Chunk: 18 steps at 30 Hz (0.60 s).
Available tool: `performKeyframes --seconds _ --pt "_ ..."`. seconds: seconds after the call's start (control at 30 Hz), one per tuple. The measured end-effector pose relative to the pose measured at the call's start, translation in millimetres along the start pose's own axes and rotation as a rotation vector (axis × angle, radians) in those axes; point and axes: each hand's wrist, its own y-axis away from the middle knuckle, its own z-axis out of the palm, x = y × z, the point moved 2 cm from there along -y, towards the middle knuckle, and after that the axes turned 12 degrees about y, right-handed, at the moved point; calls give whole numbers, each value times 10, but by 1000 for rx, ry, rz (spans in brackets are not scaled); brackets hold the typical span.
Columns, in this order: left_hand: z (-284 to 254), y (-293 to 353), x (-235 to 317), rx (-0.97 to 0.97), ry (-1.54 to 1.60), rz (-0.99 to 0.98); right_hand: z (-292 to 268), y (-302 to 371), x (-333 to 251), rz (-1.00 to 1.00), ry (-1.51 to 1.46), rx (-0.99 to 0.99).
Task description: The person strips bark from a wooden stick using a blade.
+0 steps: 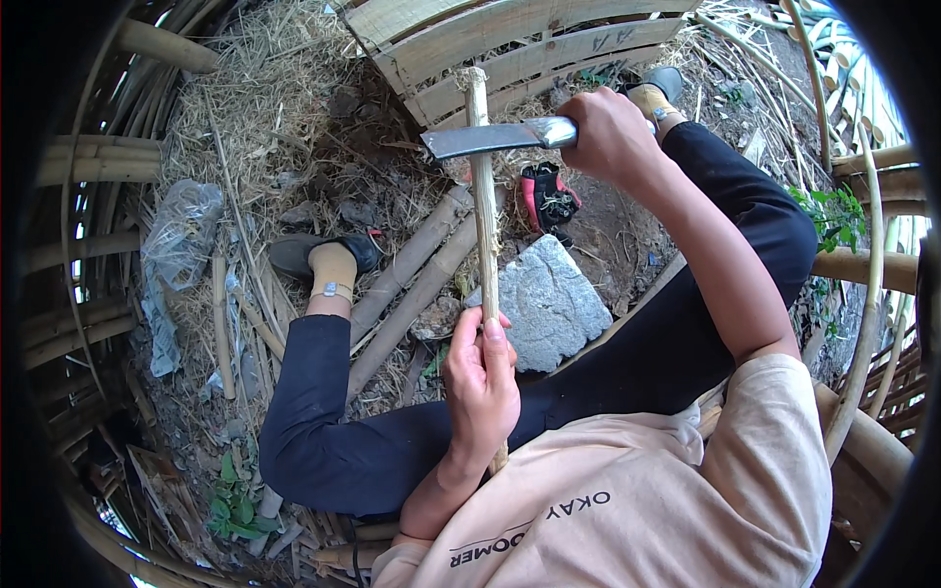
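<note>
Wrapping the handle of the knife (500, 137) in the right hand (613, 137), mostly hiding it. Covering a short length of the stick (484, 216) with the knife, another with the left hand (482, 387). Hiding a strip of the stone (552, 304) behind the stick. Cutting off the crate (529, 39) at the top edge, the shirt (627, 470) at the bottom. Showing the pink-and-black thing (547, 186) too small to identify.

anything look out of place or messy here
Yes: the crumpled clear plastic bag at left looks like litter amid the dry brown straw. A small red-and-black object beyond the pale grey angular rock also stands out by its bright colour; I can't tell what it is.
</note>
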Motion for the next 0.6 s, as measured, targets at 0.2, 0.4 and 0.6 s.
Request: performKeyframes --seconds 0.2,0.4,0.6 --pt "7 32 41 -10 21 -34 -22 -49 35 21 -15 37" --pt "19 41 46 -21 34 -31 -43 -72 85 13 27 105" --pt "71 80 31 -89 93 -12 -69 -226 448 130 95 121"
